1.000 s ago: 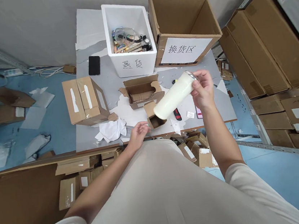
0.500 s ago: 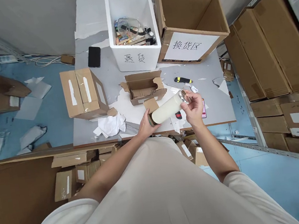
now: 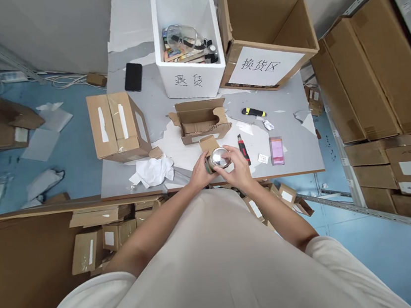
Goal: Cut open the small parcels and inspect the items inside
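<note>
A bottle [image 3: 220, 157] with a shiny silver lid points up at me near the table's front edge; its pale body is mostly hidden below the lid. Around it is a narrow cardboard box [image 3: 209, 144] with one flap raised at the back. My left hand [image 3: 200, 171] is closed round the left side of this box. On the right, my right hand [image 3: 238, 169] grips the bottle at its lid, thumb in front and fingers behind. Just behind them lies an opened cardboard carton [image 3: 203, 122].
A white foam bin [image 3: 190, 78] with mixed goods and a large carton [image 3: 270, 46] stand at the back. A taped box [image 3: 118, 127] and crumpled paper [image 3: 153, 171] sit left. Cutters [image 3: 243, 150], a pink-screened phone [image 3: 276, 150] and a black phone [image 3: 133, 77] lie on the table.
The bottle has gone from tilted and mostly outside the narrow box to standing down inside it. My right hand has moved left and down with the lid, uncovering the red cutter and the pink-screened phone.
</note>
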A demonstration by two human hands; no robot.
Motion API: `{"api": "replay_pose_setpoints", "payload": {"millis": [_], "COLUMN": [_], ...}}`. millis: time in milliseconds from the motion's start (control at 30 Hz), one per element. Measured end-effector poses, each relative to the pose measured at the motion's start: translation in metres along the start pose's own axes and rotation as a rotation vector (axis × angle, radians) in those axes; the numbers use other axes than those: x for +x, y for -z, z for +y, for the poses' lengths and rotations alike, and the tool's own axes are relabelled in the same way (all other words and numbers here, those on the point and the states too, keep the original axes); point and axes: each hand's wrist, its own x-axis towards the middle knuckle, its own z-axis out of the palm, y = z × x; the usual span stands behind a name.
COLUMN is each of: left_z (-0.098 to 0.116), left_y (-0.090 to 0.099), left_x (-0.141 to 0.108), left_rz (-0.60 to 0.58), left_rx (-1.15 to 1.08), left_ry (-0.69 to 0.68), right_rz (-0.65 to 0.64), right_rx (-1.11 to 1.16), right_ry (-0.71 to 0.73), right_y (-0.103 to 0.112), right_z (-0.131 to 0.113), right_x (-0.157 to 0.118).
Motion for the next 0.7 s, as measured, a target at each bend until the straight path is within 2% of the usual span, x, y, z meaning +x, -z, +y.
{"api": "replay_pose_setpoints", "payload": {"millis": [200,400,600,700], "left_z": [-0.002,-0.005,-0.005,-0.006], "left_y": [0.002,0.004,0.009,0.011], "left_x": [0.0,-0.002,-0.005,-0.004], "left_rz": [0.041,0.038,-0.022,-0.053], "left_rx": [-0.039,-0.056,-0.019,0.006], "left_ry": [0.023,0.024,0.0,-0.014], "right_rz": [-0.078,-0.151,-0.248,-0.293], "right_rx": [-0.32,-0.297,-0.31,-0.346], "right_ry": [-0.038,-0.005,-0.122,-0.111], "right_y": [-0.018,-0.029,-0.039,-0.04], "right_z": [-0.014,-0.017,0.002,0.011], "right_x": [-0.004,-0.008,-0.02,-0.023]}}
